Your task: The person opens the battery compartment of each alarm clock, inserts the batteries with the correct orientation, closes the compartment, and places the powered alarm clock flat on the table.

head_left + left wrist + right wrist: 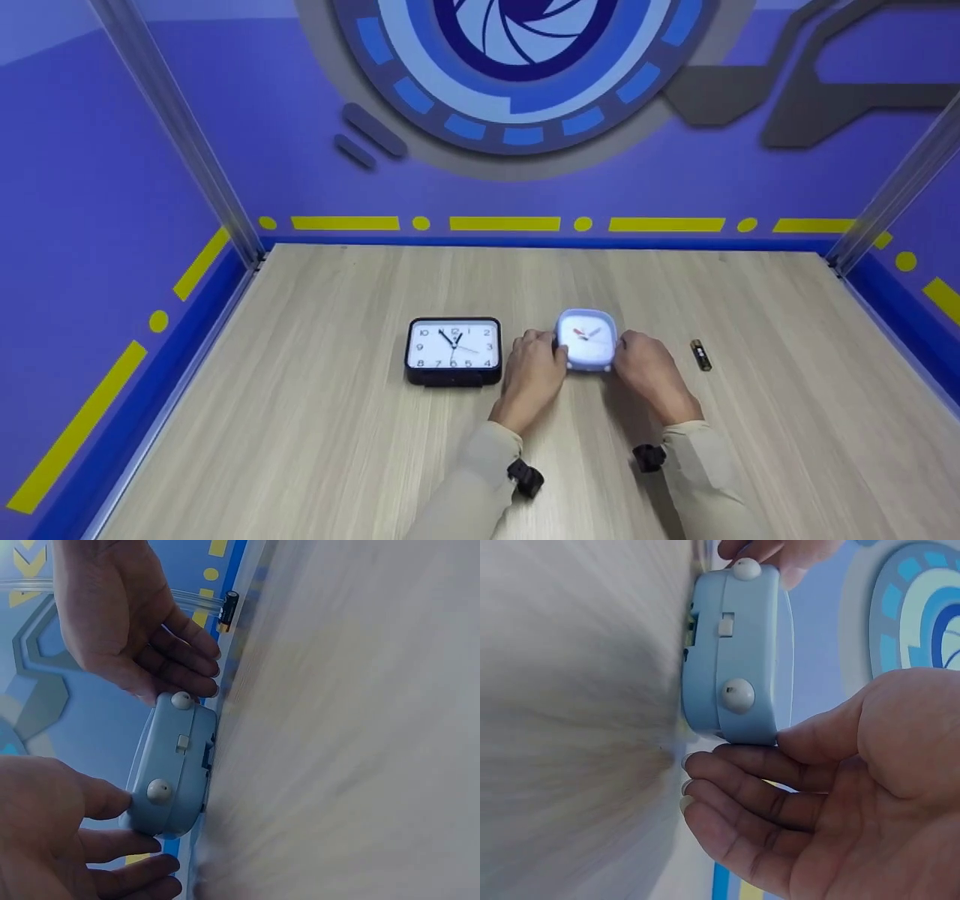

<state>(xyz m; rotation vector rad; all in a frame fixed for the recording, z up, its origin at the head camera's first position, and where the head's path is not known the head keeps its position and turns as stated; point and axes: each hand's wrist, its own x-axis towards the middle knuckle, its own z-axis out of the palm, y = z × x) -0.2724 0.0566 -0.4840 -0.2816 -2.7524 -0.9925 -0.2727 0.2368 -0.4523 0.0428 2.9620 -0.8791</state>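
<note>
A small light blue alarm clock (587, 339) with a white dial lies face up between both hands. My left hand (535, 369) pinches its left side, thumb near the front rim and fingers toward the back. From the other side my right hand (654, 372) grips the right edge between thumb and fingers. In the right wrist view the clock's underside (735, 630) shows two round white feet, a small white switch and a dark notch at the back edge. A larger black rectangular clock (454, 351) stands just left of my left hand, its dial facing up toward me.
One AA-type battery (700, 355), black with a gold end, lies on the wooden table (315, 450) to the right of my right hand. Blue-purple panels (225, 135) wall the table at the back and sides, with metal posts (176, 135) in the corners.
</note>
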